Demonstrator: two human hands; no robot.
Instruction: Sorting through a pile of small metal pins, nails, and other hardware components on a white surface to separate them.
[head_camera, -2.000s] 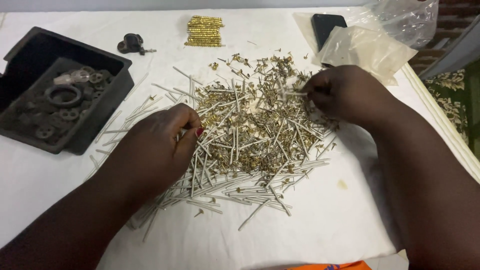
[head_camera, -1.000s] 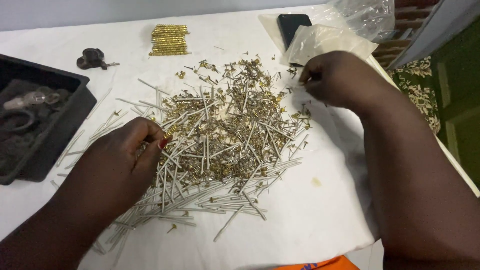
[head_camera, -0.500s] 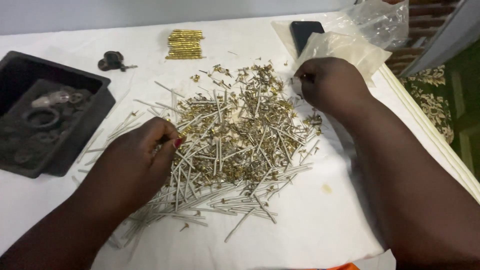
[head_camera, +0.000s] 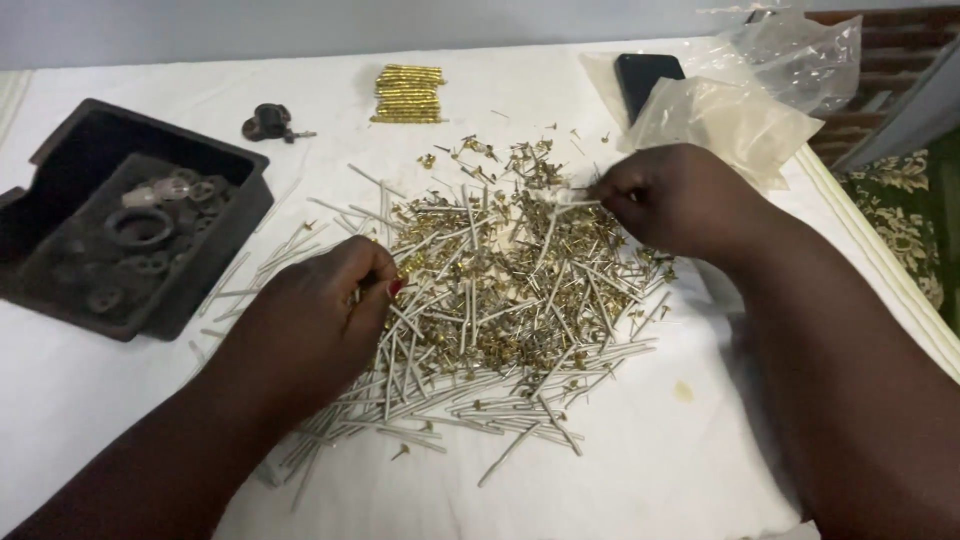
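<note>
two hands: right hand (head_camera: 680, 205) pinches one white stick (head_camera: 565, 198); left hand's (head_camera: 310, 325) grip unclear, on one pile (head_camera: 490, 300).

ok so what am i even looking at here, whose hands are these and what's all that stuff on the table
This is one picture from a camera worn on a person's head, looking down at their own two bare hands. No machine is involved.

The hands work over a white cloth-covered table. In the middle lies a loose pile of thin silver rods mixed with small brass pins. The left hand rests on the pile's near left edge, fingers pinched together. The right hand pinches one thin silver rod at the far right edge.

To the left sits a black plastic tray of dark metal rings and washers. At the far edge lie a neat bundle of gold-coloured pins and a small dark key-like object. At the far right are clear plastic bags and a black phone.
</note>
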